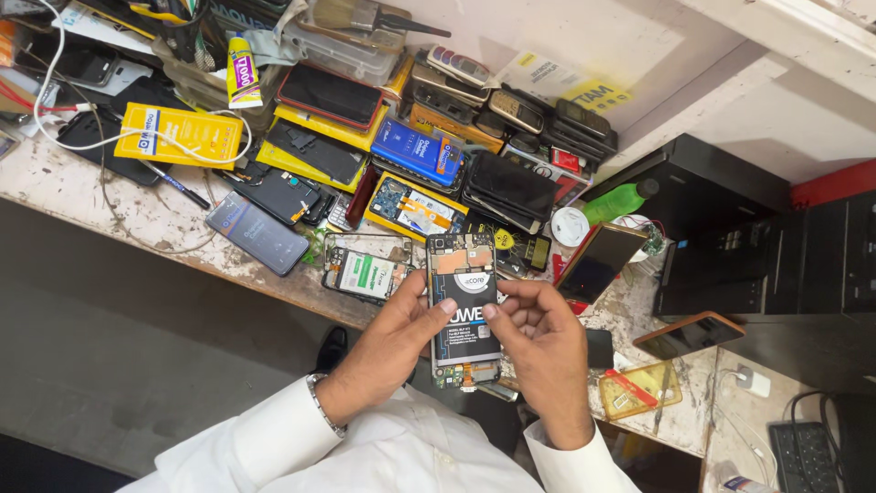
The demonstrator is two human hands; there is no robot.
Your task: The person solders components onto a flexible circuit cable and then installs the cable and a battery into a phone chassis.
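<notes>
Both hands are closed on an opened phone (464, 306) with its back off, held upright above the near edge of the bench (109, 205). The left hand (394, 342) grips its left side, thumb pressed on the black battery (467, 315); the right hand (540, 338) holds the right side, thumb also on the battery. The phone's lower end hangs past the bench edge over the dark floor, where there is open room to the left.

Just beyond the fingers lies another opened phone (367, 267) with a green-labelled battery, and to its left a grey phone (256, 232) face down. Right of the hands a gold phone (598, 260) leans tilted, near a green bottle (619, 202) lying on its side. A small yellow tray (673, 391) by the right wrist holds a red tool and small bits I cannot make out.

Farther back the worn, stained bench is heaped with phones, yellow battery packs (182, 133) and a glue tube (241, 72), packed edge to edge against the wall.
</notes>
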